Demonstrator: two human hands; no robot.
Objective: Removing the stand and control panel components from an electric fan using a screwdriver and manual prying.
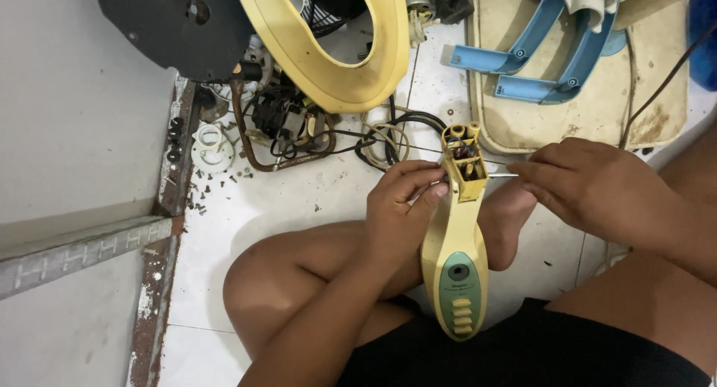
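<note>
I judge this mid-repair: my left hand [399, 204] clasps the yellow fan neck [455, 252] resting across my lap, while my right hand [590, 185] pinches a screwdriver [499, 175] into its open top (wires showing). Next calls for steady turning.

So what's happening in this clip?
A person sits cross-legged on a tiled floor. Their left hand grips a yellow fan neck piece, opened at the top with wiring showing. Their right hand pushes a thin metal tool into that open end. Loose screws and fan parts lie around.
</note>
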